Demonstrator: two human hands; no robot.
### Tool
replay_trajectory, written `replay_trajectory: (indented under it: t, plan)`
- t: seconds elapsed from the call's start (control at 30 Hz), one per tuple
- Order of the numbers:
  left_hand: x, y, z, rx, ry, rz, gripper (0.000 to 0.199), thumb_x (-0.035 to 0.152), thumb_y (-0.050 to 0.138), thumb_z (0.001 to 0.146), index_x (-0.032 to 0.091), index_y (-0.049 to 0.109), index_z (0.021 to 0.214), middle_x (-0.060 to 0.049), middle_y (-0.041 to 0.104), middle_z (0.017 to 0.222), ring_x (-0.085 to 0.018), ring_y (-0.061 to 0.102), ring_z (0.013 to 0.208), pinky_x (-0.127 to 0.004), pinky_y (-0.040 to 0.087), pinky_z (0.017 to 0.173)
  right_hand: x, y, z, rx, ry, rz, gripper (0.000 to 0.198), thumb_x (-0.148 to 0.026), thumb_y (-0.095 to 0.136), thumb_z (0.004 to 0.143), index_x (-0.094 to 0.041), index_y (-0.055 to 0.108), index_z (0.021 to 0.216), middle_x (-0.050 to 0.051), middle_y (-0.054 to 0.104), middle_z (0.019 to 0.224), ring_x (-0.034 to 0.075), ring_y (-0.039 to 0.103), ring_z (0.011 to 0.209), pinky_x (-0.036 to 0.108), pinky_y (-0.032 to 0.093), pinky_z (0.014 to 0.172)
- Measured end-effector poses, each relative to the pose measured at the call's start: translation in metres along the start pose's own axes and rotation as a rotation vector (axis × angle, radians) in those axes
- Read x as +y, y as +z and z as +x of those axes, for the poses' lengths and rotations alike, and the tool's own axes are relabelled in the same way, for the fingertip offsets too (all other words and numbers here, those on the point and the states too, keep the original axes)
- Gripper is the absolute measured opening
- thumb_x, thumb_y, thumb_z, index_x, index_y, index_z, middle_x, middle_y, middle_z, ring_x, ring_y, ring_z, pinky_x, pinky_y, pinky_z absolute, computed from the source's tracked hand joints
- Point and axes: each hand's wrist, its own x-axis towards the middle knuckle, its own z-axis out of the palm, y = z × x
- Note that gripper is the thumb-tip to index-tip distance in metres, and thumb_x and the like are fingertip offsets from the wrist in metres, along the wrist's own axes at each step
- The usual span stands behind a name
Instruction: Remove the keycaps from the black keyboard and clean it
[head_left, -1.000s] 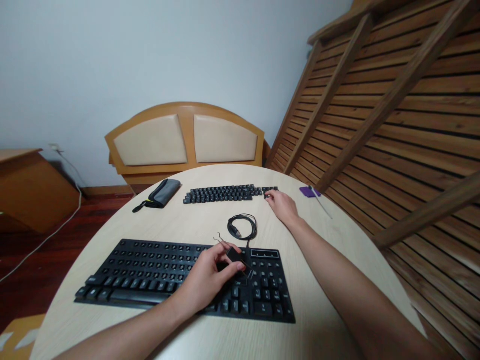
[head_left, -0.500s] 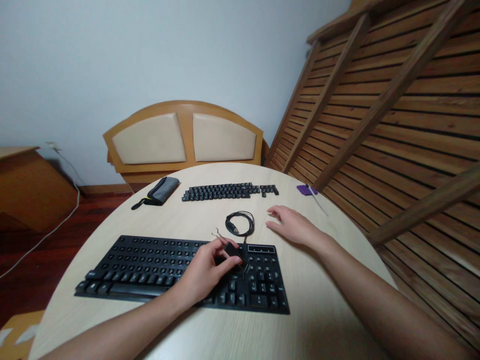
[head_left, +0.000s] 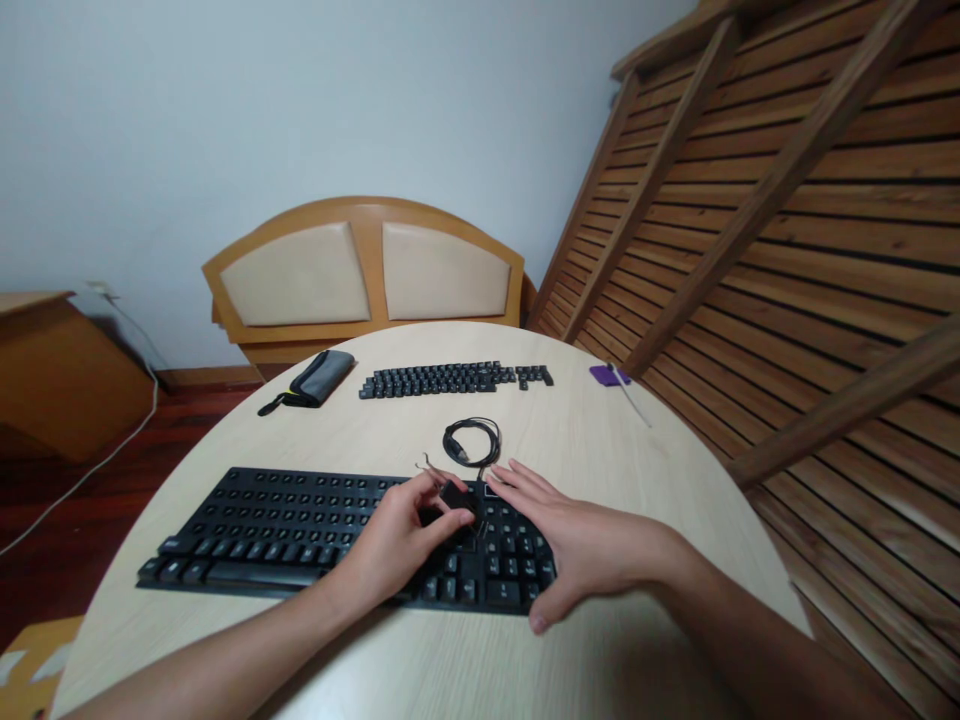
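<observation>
A black keyboard lies across the front of the table, with many of its key positions bare and keycaps still on the lower rows and number pad. My left hand is closed around a keycap puller with a black grip and thin wires, held over the keyboard right of its middle. Spanning the keyboard's right end is my right hand, fingers at the back edge and thumb at the front edge. Behind it a coiled black cable rests on the table. Removed keycaps lie in rows farther back.
On the round wooden table, a grey and black pouch lies at back left. At back right is a purple item with a thin pale stick on it. A slatted wooden frame leans along the right side.
My right hand has come left and toward me from the bare tabletop onto the keyboard's right end. The keyboard has shifted slightly left. My left hand keeps the keycap puller over it.
</observation>
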Motion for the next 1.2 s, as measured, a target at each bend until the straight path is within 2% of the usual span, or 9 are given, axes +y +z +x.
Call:
replay_trajectory:
  t: [0.17, 0.37, 0.5, 0.63, 0.77, 0.93, 1.2]
  plan:
    - [0.006, -0.001, -0.002, 0.0, 0.01, 0.034, 0.022, 0.03, 0.07, 0.084, 0.018, 0.065, 0.101, -0.005, 0.072, 0.102, -0.018, 0.065, 0.08, -0.031, 0.052, 0.078, 0.001, 0.006, 0.004, 0.063, -0.082, 0.033, 0.127, -0.053, 0.083, 0.063, -0.015, 0.011, 0.16, 0.014, 0.002, 0.167, 0.033, -0.009, 0.152, 0.053, 0.011, 0.123]
    - [0.006, -0.001, -0.002, -0.01, -0.009, 0.097, 0.021, 0.031, 0.071, 0.084, 0.017, 0.066, 0.097, -0.002, 0.071, 0.08, -0.017, 0.063, 0.07, -0.029, 0.049, 0.071, -0.005, 0.009, 0.008, 0.123, -0.135, 0.062, 0.112, -0.055, 0.082, 0.066, -0.017, 0.027, 0.157, 0.013, 0.014, 0.166, 0.034, 0.003, 0.153, 0.052, 0.016, 0.123]
    - [0.003, 0.0, -0.004, -0.043, 0.007, 0.081, 0.021, 0.031, 0.072, 0.082, 0.016, 0.066, 0.096, -0.001, 0.07, 0.076, -0.015, 0.061, 0.065, -0.027, 0.047, 0.066, -0.01, 0.007, 0.008, 0.207, -0.139, 0.062, 0.076, -0.055, 0.075, 0.076, -0.018, 0.05, 0.138, 0.013, 0.03, 0.161, 0.029, 0.019, 0.151, 0.048, 0.021, 0.123]
    - [-0.003, 0.002, -0.006, -0.083, -0.006, 0.019, 0.023, 0.033, 0.074, 0.083, 0.015, 0.066, 0.094, -0.001, 0.069, 0.074, -0.014, 0.06, 0.064, -0.025, 0.047, 0.062, -0.013, 0.007, 0.009, 0.209, -0.16, 0.015, 0.045, -0.052, 0.07, 0.083, -0.019, 0.061, 0.114, 0.011, 0.031, 0.161, 0.025, 0.021, 0.151, 0.045, 0.015, 0.125]
    - [-0.006, 0.003, -0.007, -0.089, -0.046, -0.057, 0.027, 0.033, 0.075, 0.082, 0.015, 0.065, 0.099, -0.002, 0.071, 0.079, -0.014, 0.064, 0.067, -0.026, 0.049, 0.064, -0.012, 0.007, 0.009, 0.2, -0.169, 0.002, 0.04, -0.051, 0.07, 0.084, -0.02, 0.064, 0.108, 0.012, 0.03, 0.162, 0.024, 0.02, 0.152, 0.044, 0.014, 0.125]
    - [-0.006, 0.003, -0.007, -0.164, -0.058, -0.131, 0.029, 0.034, 0.075, 0.083, 0.015, 0.064, 0.102, -0.005, 0.074, 0.089, -0.017, 0.068, 0.075, -0.029, 0.052, 0.071, -0.012, 0.007, 0.01, 0.234, -0.171, -0.001, 0.03, -0.045, 0.067, 0.088, -0.02, 0.065, 0.105, 0.013, 0.034, 0.16, 0.023, 0.024, 0.15, 0.044, 0.017, 0.124]
    - [-0.001, 0.003, -0.005, -0.141, -0.127, -0.267, 0.034, 0.036, 0.079, 0.079, 0.015, 0.061, 0.098, -0.003, 0.073, 0.08, -0.016, 0.069, 0.072, -0.028, 0.053, 0.069, -0.015, 0.01, 0.014, 0.32, -0.217, 0.014, 0.021, -0.039, 0.07, 0.087, -0.021, 0.072, 0.098, 0.01, 0.049, 0.15, 0.022, 0.036, 0.145, 0.041, 0.029, 0.12]
